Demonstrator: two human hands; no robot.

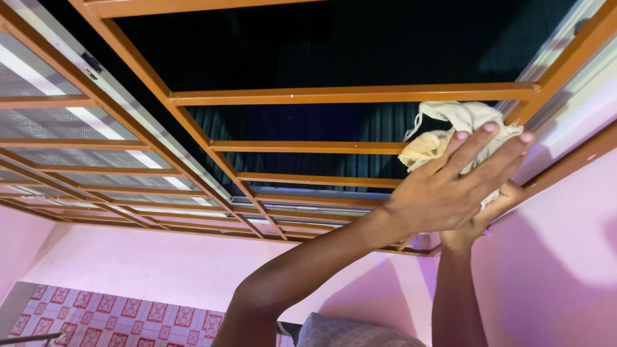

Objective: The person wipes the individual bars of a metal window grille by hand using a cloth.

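Head view looks up at an orange metal window grille [347, 95] set in a pink wall [553, 270]. Both hands are raised to the right end of the grille, near its right frame edge. The left hand [450, 186] lies on top, palm pressed flat against a crumpled cream-yellow cloth [450, 125]; its fingers [479, 144] are stretched out and slightly spread, lying over the cloth rather than curled around it. The cloth bunches between the top long bar and the next bar down, touching the grille at its right end, with a loose fold sticking up against the top bar. The right hand [491, 209] sits just under the left one, mostly hidden by it; only the heel, the wrist and a bit of the palm edge show, so whether its fingers grip the cloth cannot be told. Behind the bars, dark glass and a dark ribbed sheet show. On the left part of the window, mesh panels [51, 125] fill the frame. At the bottom left corner lies a red-and-white patterned tile floor [122, 318].
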